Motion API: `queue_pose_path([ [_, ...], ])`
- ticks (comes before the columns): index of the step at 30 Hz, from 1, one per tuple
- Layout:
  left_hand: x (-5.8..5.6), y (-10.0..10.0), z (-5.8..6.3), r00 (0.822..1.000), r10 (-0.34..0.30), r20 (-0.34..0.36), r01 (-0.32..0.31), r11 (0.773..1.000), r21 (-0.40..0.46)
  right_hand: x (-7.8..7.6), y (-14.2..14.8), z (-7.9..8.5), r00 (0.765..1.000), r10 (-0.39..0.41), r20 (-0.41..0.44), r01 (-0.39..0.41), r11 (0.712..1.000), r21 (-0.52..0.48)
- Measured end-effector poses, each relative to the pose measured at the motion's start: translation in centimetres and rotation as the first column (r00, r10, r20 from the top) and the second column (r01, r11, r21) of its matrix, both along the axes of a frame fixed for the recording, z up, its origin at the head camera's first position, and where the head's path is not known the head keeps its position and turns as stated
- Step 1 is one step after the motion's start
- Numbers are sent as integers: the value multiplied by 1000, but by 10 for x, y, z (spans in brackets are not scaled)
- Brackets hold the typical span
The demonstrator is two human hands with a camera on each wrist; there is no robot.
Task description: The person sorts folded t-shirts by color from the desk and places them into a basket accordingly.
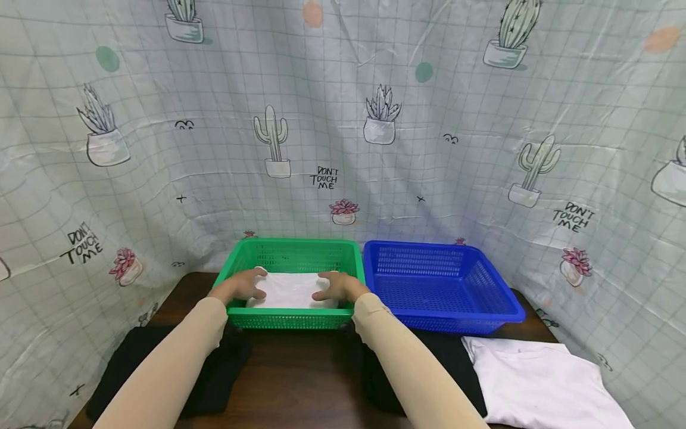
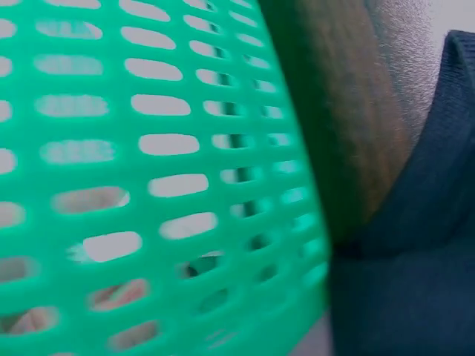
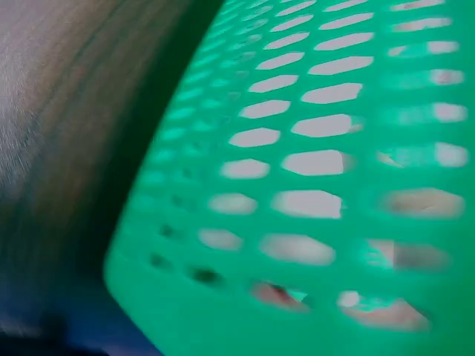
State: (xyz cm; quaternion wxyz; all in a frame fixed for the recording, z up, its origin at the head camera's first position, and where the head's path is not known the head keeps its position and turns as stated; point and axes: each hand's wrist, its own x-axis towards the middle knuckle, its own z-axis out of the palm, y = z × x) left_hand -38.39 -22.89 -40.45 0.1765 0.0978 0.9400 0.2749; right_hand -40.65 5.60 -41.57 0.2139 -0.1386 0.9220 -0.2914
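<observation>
A folded white cloth lies flat inside the green plastic basket. My left hand reaches over the basket's front rim and touches the cloth's left side, fingers and thumb spread apart. At the cloth's right side, my right hand rests in much the same way. Both wrist views are filled by the slotted front wall of the basket, with white cloth and bits of fingers showing through the slots; the fingertips are partly hidden.
A blue plastic basket stands right beside the green one. Black folded cloth lies at the left, more black cloth at the right under my forearm. A white folded garment lies far right on the brown table. A patterned curtain hangs behind.
</observation>
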Motion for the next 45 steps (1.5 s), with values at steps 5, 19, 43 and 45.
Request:
queue_pose_path([
  [5, 12, 3, 27, 996, -38, -78, 29, 993, -113, 14, 16, 32, 994, 103, -26, -104, 994, -38],
  [19, 62, 62, 74, 897, -84, -434, 174, 970, 171, 84, 150, 106, 974, 148, -169, -181, 962, -203],
  [43, 145, 299, -7, 954, -296, -50, 255, 712, 654, 208, 460, 8, 958, -130, -255, 132, 991, -9],
  [45, 148, 321, -19, 957, -291, 7, 206, 695, 689, 209, 470, 0, 950, -135, -281, 147, 989, 24],
])
